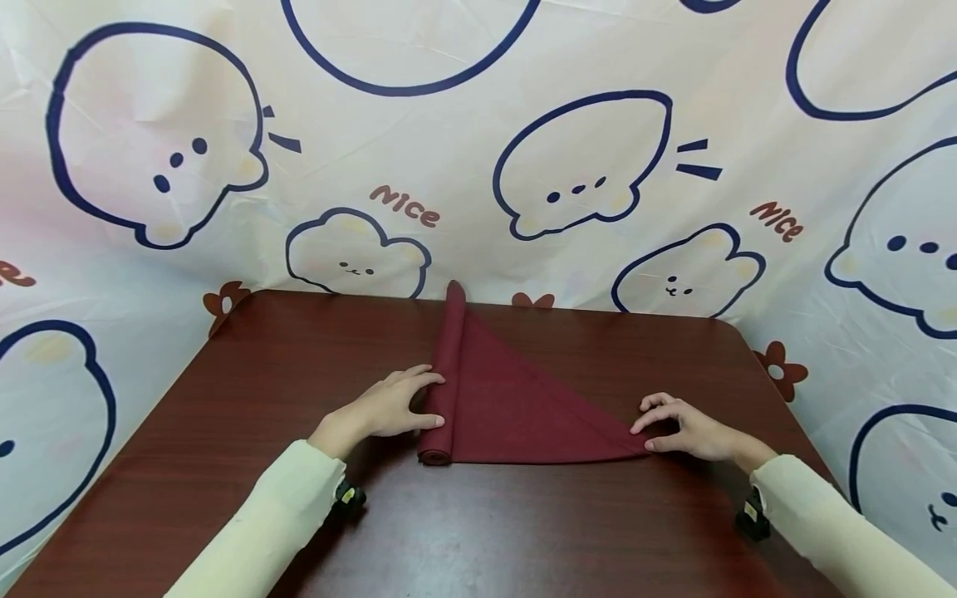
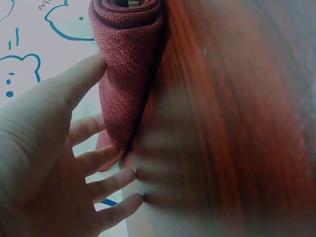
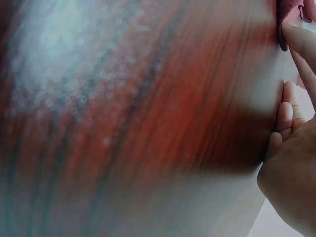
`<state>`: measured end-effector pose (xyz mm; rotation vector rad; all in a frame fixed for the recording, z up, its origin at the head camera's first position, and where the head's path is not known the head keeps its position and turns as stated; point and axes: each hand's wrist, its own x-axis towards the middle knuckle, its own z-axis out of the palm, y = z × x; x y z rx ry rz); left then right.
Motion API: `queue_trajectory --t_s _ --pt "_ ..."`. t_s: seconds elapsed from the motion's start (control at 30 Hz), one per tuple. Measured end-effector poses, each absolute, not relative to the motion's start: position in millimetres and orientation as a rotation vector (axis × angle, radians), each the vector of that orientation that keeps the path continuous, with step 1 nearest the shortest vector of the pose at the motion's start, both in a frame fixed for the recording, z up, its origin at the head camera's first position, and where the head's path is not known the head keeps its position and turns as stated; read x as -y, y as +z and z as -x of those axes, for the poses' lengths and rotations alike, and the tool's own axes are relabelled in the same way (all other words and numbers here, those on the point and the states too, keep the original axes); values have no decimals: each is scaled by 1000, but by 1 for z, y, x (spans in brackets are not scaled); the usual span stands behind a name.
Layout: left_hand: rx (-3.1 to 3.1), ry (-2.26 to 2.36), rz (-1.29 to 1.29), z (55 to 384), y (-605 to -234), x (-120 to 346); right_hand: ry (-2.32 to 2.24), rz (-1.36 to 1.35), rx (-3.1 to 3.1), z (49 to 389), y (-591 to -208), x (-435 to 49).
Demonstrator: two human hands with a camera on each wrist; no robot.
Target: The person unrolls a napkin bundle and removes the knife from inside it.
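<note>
A maroon cloth (image 1: 523,407) lies on the table, its left side wound into a long roll (image 1: 449,357) and its flat part tapering to a corner at the right. My left hand (image 1: 396,403) rests against the roll's left side, thumb near its front end and fingers spread farther along. In the left wrist view the roll (image 2: 129,64) shows its coiled end, and the fingers of the left hand (image 2: 54,153) are fairly straight. My right hand (image 1: 691,428) holds the cloth's right corner between thumb and index finger. Its thumb meets the cloth edge (image 3: 283,29) in the right wrist view.
The dark brown wooden table (image 1: 478,531) has rounded back corners. A pale printed sheet (image 1: 463,149) with cartoon drawings hangs behind and beside it. The roll's far end reaches the table's back edge. Small black devices (image 1: 753,515) sit at both wrists.
</note>
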<state>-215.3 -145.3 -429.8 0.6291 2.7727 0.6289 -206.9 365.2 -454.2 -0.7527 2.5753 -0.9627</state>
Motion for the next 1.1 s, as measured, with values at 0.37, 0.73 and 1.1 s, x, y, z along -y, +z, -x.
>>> queue_trajectory --t_s 0.37,0.73,1.1 --pt "-2767 639 -616 214 -426 144 -972 747 -2573 206 -455 -365" --pt "-2779 698 -687 214 -414 125 -991 706 -2545 208 -455 -366" --pt "-2766 595 -728 217 -419 105 -994 716 -2544 208 -454 -367"
